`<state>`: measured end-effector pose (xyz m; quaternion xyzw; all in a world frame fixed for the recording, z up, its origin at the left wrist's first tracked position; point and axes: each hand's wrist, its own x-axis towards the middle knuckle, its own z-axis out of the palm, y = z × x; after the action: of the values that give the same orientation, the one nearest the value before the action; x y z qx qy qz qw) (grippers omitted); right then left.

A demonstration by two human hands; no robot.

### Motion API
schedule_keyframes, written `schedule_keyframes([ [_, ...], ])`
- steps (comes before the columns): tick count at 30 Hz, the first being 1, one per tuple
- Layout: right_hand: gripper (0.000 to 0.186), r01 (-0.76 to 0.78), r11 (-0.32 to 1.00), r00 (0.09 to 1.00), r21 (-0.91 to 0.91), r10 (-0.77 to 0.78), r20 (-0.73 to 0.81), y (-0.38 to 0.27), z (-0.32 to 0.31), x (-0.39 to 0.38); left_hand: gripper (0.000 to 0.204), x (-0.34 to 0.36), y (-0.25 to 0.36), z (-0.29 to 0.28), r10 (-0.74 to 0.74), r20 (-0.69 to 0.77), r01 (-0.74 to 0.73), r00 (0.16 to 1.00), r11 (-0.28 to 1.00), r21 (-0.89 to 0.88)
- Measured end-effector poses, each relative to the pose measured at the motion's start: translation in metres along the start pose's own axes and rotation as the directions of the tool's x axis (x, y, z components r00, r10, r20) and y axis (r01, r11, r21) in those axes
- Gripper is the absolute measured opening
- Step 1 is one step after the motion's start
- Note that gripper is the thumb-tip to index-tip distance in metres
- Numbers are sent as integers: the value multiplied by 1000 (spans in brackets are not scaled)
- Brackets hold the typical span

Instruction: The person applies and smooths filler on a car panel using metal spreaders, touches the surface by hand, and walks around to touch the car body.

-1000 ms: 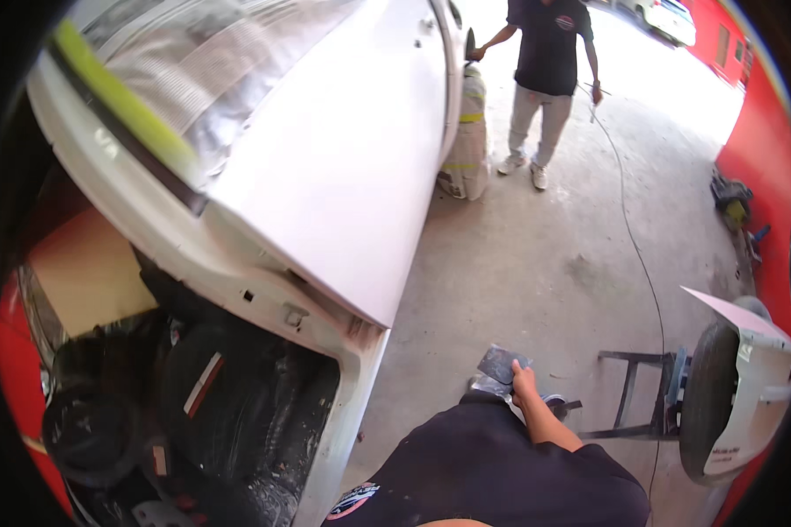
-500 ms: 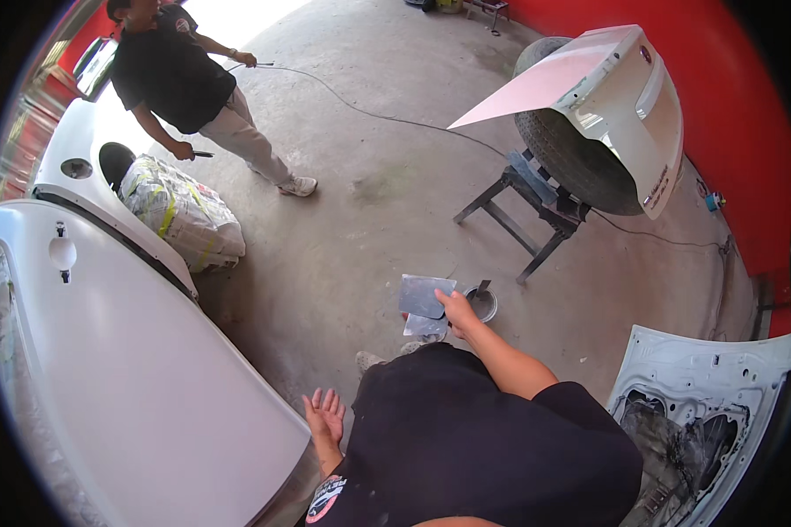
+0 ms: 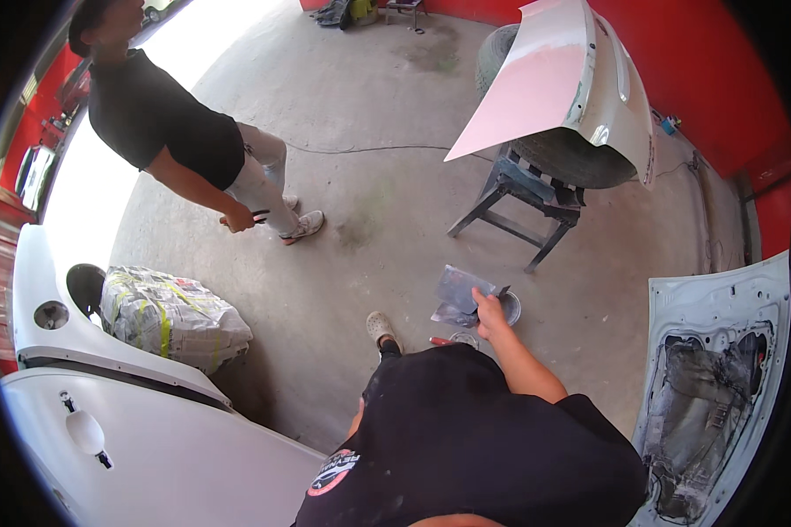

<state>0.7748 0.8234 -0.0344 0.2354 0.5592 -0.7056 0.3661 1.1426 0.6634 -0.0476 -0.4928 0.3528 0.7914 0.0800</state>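
Right hand (image 3: pixel 490 314): I see it closed on the flat grey plates (image 3: pixel 460 287), thumb laid over the upper one
Flat grey plates: two overlapping sheets held out ahead of the body
Left hand (image 3: pixel 356 416): just a sliver shows past the dark shirt (image 3: pixel 492 430); from here I cannot tell whether it is open or closed
Round tub (image 3: pixel 512 308): beside the right hand and partly covered by it; whether held or standing, I cannot tell
Red-handled tool (image 3: pixel 440 341): at the shirt's edge, near the pale shoe (image 3: pixel 380 326)
Slip risk: I judge a loosened thumb could let the plates slide apart and drop one
Foot risk: the shirt blocks much of the view down, so a blind step might kick the tool
Panel risk: the pink-and-white panel (image 3: pixel 536 95) juts past the tyre (image 3: pixel 571 156) and dark stand (image 3: pixel 525 197); a careless brush against its corner could shift it
Cord risk: the thin cord (image 3: pixel 369 149) crosses the floor beyond the co-worker (image 3: pixel 180 127), who could catch a foot
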Motion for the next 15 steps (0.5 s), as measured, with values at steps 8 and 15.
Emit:
schedule_keyframes([
  [8,32,265,858,946,-440,-143,291,5,142,8,74,8,123,-21,-29,113,45,993,989,-139],
  [15,30,383,789,922,-480,-292,255,-42,197,1,83,111,309,-26,256,1,-252,967,950,-184],
])
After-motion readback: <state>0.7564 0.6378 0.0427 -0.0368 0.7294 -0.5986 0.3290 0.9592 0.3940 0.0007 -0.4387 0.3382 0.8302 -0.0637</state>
